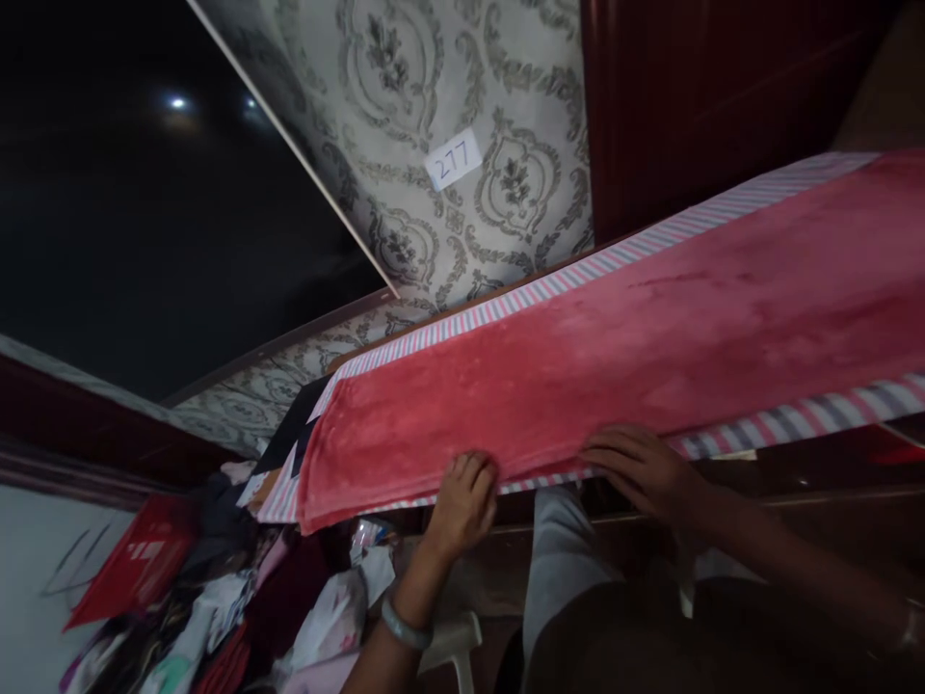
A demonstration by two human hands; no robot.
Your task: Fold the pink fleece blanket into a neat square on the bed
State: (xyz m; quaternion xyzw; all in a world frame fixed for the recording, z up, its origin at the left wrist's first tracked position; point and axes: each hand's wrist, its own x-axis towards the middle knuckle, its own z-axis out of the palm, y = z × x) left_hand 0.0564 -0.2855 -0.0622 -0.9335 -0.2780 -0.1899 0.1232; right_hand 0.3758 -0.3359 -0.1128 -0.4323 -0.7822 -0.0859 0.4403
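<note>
A long red plush cloth (pixel 462 395) lies over a striped pink, grey and white cloth (pixel 787 421) on a narrow table. The striped one shows along both long edges. At the near edge, my left hand (pixel 464 503) has its bent fingers over the red cloth's border, with a bracelet at the wrist. Farther right, my right hand (pixel 647 469) holds the same border, its fingertips at the hem and its thumb hidden. Between the two hands the red hem is slightly rumpled. Both sets of fingertips are a little blurred.
Patterned wallpaper (pixel 409 116) with a paper label (pixel 453 159) reading 277 rises behind the table. A large dark screen-like panel (pixel 159 212) is at left. Bags and clothes (pixel 329 617) are piled below left, by a red box-like object (pixel 137 559). My legs are under the near edge.
</note>
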